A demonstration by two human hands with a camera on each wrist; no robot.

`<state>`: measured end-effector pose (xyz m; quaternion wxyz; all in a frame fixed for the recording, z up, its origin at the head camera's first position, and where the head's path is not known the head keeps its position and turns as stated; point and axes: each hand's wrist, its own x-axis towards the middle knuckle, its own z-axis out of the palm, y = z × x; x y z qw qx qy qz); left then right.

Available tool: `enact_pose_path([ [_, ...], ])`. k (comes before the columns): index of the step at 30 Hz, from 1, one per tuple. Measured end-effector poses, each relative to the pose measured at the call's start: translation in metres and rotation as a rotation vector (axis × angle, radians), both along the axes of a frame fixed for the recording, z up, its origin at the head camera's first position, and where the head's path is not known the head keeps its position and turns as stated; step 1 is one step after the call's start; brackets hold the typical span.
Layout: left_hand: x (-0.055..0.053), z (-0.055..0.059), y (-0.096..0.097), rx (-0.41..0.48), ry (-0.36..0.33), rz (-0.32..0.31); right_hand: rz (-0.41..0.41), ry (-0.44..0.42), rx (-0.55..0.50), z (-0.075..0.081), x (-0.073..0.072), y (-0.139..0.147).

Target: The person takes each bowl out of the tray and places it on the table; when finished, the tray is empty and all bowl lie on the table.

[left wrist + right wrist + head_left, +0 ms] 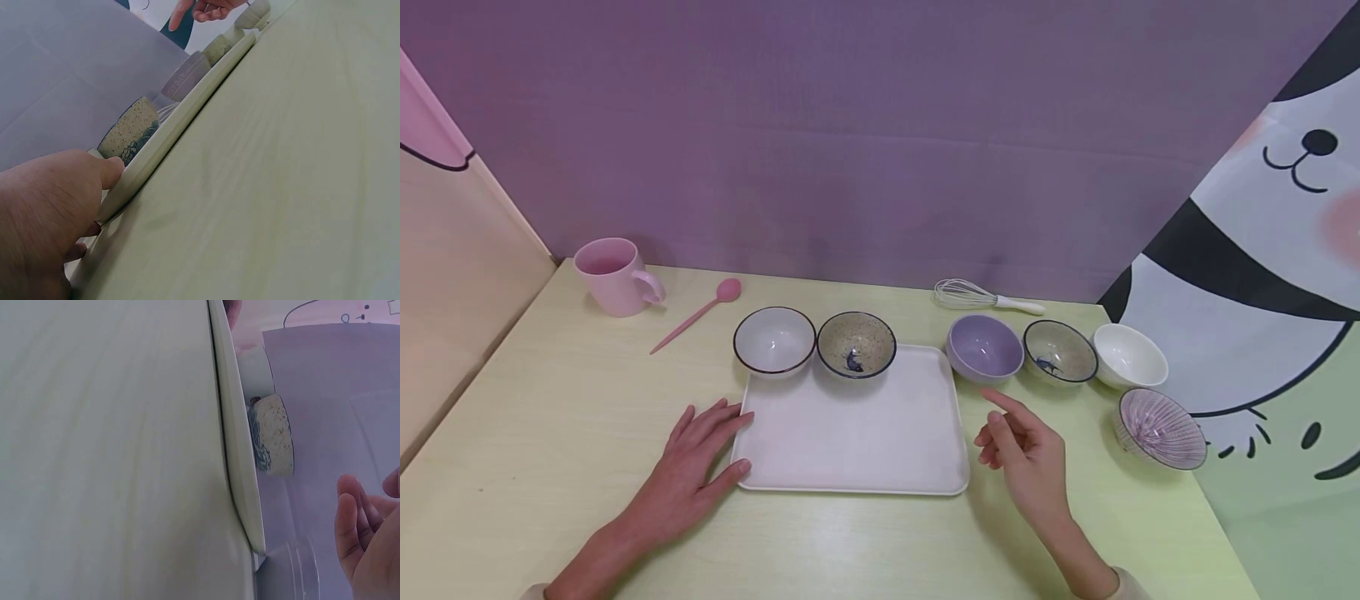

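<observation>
My left hand (688,462) touches the left edge of a white rectangular tray (857,450) with its thumb and fingertips. In the left wrist view the thumb (111,172) lies against the tray's rim. At the tray's back left stand a white bowl with a dark rim (773,342) and a speckled beige bowl with a blue pattern (857,343), side by side. My right hand (1030,458) hovers right of the tray, holding nothing. Its index finger extends toward a purple bowl (985,346); the other fingers curl loosely.
Right of the purple bowl stand another speckled bowl (1060,352), a white bowl (1129,356) and a purple-streaked bowl (1161,429) near the table's right edge. A whisk (992,297) lies behind them. At the back left are a pink mug (613,279) and a pink spoon (700,315).
</observation>
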<state>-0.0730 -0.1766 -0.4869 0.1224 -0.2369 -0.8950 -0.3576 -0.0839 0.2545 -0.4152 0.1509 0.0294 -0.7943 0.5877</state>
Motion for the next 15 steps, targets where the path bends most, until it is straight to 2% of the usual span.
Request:
enact_pose_path([
  [7,0.000,-0.001,0.000,-0.007,0.001,0.002,0.074,0.033,0.051,-0.002,-0.009,-0.017],
  [15,-0.001,0.000,-0.001,-0.008,-0.012,0.002,0.159,-0.093,0.094,-0.008,-0.026,-0.028],
])
